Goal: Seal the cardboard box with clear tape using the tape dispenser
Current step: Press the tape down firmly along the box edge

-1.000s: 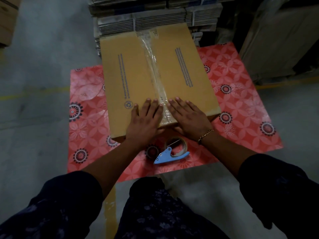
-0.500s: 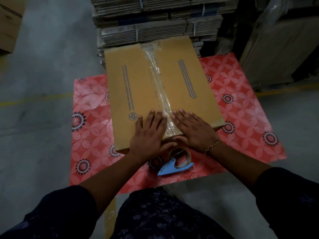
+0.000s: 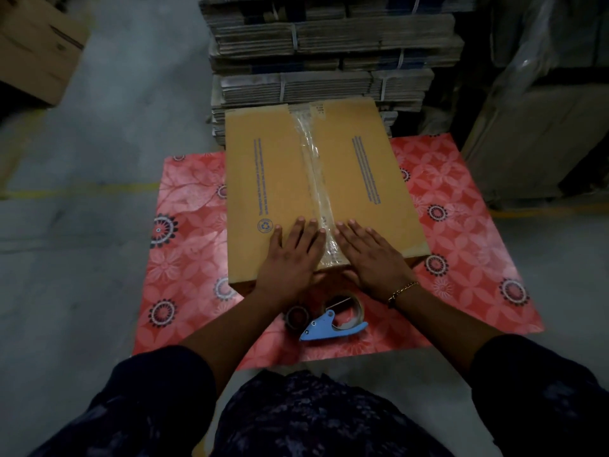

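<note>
A brown cardboard box [image 3: 273, 179] lies flat-topped on a red flowered mat [image 3: 184, 258]. A strip of clear tape [image 3: 313, 173] runs along its centre seam from the far edge to the near edge. My left hand [image 3: 290, 255] and my right hand [image 3: 372, 255] lie flat on the box top, one on each side of the tape at the near edge, thumbs over the front face. They hold nothing. The blue tape dispenser [image 3: 333, 319] with its clear roll lies on the mat just in front of the box, between my wrists.
Tied bundles of flattened cardboard [image 3: 323, 54] are stacked right behind the box. Another brown carton [image 3: 36, 47] sits at the far left on the grey concrete floor [image 3: 82, 291]. Wrapped cartons [image 3: 540, 133] stand at the right. A small dark tape core [image 3: 296, 316] lies beside the dispenser.
Both hands have stayed flat at the near end of the taped seam. The camera has tilted, so the box, mat and dispenser sit lower in view.
</note>
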`<state>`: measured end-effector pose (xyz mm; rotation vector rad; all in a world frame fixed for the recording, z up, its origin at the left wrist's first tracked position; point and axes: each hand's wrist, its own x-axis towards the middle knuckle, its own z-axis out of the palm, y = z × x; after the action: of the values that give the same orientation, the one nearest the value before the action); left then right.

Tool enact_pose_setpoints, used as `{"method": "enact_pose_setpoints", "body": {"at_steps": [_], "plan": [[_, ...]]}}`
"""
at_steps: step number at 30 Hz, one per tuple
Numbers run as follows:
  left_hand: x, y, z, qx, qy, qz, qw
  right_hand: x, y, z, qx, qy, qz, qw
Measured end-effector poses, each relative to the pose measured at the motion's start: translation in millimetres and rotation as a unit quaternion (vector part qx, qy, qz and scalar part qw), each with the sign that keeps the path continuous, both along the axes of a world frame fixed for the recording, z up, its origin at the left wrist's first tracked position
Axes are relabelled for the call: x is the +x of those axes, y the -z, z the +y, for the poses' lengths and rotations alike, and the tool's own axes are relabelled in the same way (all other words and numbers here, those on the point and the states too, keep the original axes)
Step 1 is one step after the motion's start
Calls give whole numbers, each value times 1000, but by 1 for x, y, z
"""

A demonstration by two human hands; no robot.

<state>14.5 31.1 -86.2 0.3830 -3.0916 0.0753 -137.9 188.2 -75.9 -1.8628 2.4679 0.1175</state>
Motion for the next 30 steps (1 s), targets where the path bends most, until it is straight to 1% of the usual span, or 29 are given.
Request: {"method": "enact_pose_setpoints", "body": {"at_steps": [7,10,12,14,16,18,19,21,23,24,25,26,27,30], "plan": [[2,-13,10,7,-35,-68,997,6,-9,0,18,10,-42,999],[11,-16,13,36,-81,-50,995,0,-13,7,24,4,-63,998],[23,-15,10,73,-118,-47,989,-6,-19,15,28,10,-76,997],[36,-15,3,121,-166,-37,978,-13,-26,24,-23,57,-124,990],[51,-16,-8,152,-233,-4,961,-27,-28,32,-117,152,-176,965],[63,-16,-18,191,-305,31,933,-47,-25,38,-177,247,-222,926],[67,-15,-21,230,-339,57,910,-55,-26,38,-187,276,-251,909],[69,-13,-28,327,-405,123,845,-68,-24,35,-204,320,-342,860],[69,-8,-35,414,-462,165,767,-72,-22,31,-209,369,-435,794],[69,-7,-39,451,-476,177,734,-75,-17,30,-203,387,-463,771],[69,-7,-41,480,-479,186,711,-78,-11,30,-193,403,-467,764],[70,-7,-43,499,-474,196,699,-81,-5,30,-190,414,-467,758],[71,-7,-46,507,-465,204,696,-84,0,29,-194,419,-462,757],[80,-8,-62,505,-445,221,706,-75,1,14,-209,416,-439,769]]}}
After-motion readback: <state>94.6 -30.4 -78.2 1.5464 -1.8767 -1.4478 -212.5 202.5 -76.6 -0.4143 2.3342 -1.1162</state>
